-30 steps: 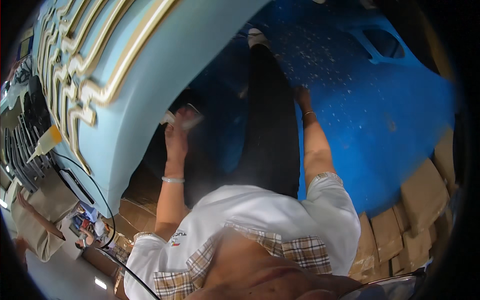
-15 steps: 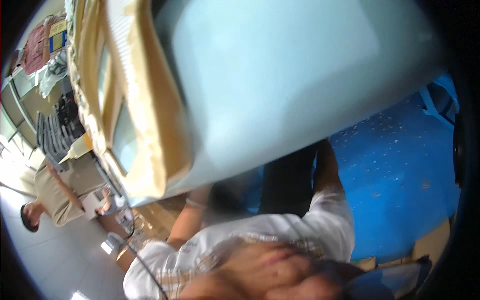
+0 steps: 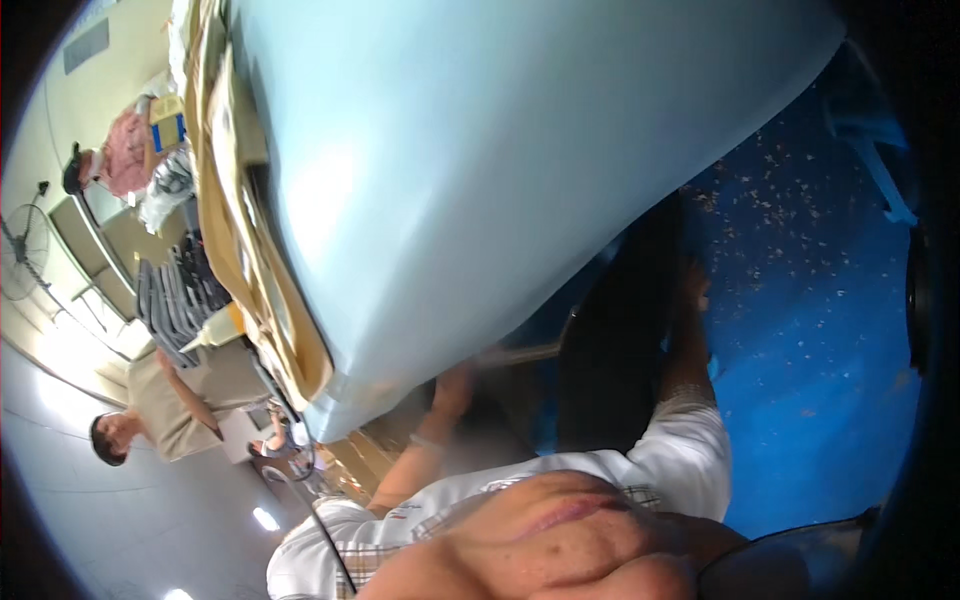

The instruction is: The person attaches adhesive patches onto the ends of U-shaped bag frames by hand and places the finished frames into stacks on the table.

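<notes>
My left hand [image 3: 455, 388] is partly in view below the near edge of a light blue tabletop [image 3: 480, 180], with a pale band round its wrist. Its fingers are blurred and hidden by that edge. Beside my dark-trousered leg [image 3: 615, 335], on its right side, is my right hand [image 3: 694, 285]. It hangs low above the floor, and its fingers are too small and dim to make out. No held thing shows in either hand.
Tan cardboard pieces [image 3: 265, 270] line the table's left side, near a squeeze bottle [image 3: 222, 326] and dark grey strips [image 3: 170, 300]. One person [image 3: 180, 410] works at left, another in pink [image 3: 128, 150] beyond. Scraps litter the blue floor [image 3: 800, 350]; a blue frame [image 3: 880, 175] stands right.
The view has swung, so the tabletop and cardboard sit differently and more of the left side shows. My right hand has come into sight beside my leg; part of my left hand now shows.
</notes>
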`<state>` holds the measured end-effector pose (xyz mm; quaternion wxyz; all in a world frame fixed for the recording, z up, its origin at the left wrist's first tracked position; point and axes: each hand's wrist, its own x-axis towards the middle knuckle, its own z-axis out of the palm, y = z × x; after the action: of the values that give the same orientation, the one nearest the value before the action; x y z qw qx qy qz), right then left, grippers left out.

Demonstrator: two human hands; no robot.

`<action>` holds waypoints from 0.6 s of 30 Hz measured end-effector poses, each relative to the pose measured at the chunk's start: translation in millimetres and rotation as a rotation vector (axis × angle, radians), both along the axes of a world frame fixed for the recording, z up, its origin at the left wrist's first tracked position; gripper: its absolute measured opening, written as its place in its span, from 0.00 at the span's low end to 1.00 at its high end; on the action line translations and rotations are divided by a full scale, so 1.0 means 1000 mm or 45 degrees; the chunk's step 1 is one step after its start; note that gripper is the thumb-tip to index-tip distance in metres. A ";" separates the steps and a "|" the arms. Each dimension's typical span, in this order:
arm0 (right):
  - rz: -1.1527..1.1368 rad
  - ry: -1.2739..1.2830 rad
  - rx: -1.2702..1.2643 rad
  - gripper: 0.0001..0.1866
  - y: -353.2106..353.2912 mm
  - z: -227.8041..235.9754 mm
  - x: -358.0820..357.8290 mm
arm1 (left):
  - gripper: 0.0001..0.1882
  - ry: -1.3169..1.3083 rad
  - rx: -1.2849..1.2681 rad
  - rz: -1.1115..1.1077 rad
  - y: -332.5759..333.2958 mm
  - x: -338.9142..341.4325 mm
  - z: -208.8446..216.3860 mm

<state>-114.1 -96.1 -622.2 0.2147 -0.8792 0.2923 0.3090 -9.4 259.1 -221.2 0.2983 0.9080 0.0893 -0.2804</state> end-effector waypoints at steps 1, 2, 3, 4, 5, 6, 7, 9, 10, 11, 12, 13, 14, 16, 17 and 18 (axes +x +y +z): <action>0.018 0.025 0.037 0.22 -0.002 0.000 -0.002 | 0.21 0.051 -0.007 0.067 -0.005 0.006 0.005; 0.040 0.036 0.093 0.24 0.002 -0.005 0.003 | 0.21 0.101 -0.015 0.086 -0.025 0.011 0.008; 0.141 0.041 -0.090 0.21 -0.001 -0.044 -0.027 | 0.21 0.176 -0.042 0.089 -0.048 0.016 0.010; 0.261 0.023 -0.249 0.17 0.000 -0.071 -0.042 | 0.21 0.229 -0.195 0.301 -0.087 0.025 0.025; 0.251 0.015 -0.236 0.17 0.003 -0.076 -0.032 | 0.22 0.245 -0.331 0.533 -0.107 0.029 0.032; 0.218 0.022 -0.234 0.15 0.006 -0.073 -0.023 | 0.22 0.238 -0.318 0.527 -0.108 0.032 0.034; 0.188 0.030 -0.234 0.13 0.007 -0.069 -0.016 | 0.22 0.212 -0.156 0.293 -0.108 0.034 0.036; 0.173 -0.011 -0.202 0.12 0.008 -0.060 -0.014 | 0.22 0.187 0.011 0.061 -0.115 0.037 0.038; 0.162 -0.047 -0.180 0.12 0.006 -0.055 -0.014 | 0.21 0.196 -0.091 0.311 -0.121 0.036 0.037; 0.151 -0.018 -0.189 0.12 0.005 -0.057 -0.030 | 0.21 0.234 -0.201 0.549 -0.127 0.038 0.037; 0.138 -0.131 -0.188 0.12 0.004 -0.066 -0.054 | 0.21 0.279 -0.212 0.535 -0.125 0.043 0.037; 0.143 -0.260 -0.180 0.13 0.001 -0.067 -0.069 | 0.20 0.235 -0.127 0.204 -0.119 0.044 0.038; 0.149 -0.260 -0.168 0.13 -0.001 -0.048 -0.064 | 0.20 0.163 -0.021 -0.121 -0.111 0.041 0.041; 0.219 0.027 0.424 0.13 -0.025 0.033 -0.015 | 0.19 0.090 -0.059 -0.009 -0.082 0.034 0.038; 0.200 0.073 0.383 0.13 -0.040 0.062 -0.031 | 0.19 0.119 -0.130 0.015 -0.085 0.035 0.033; 0.280 -0.022 0.288 0.12 -0.049 0.088 -0.044 | 0.19 0.115 -0.179 0.057 -0.087 0.033 0.032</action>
<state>-158.5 -144.8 -534.4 0.2799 -0.8786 0.1558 0.3542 24.1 172.1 -188.7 0.3633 0.8690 0.1028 -0.3200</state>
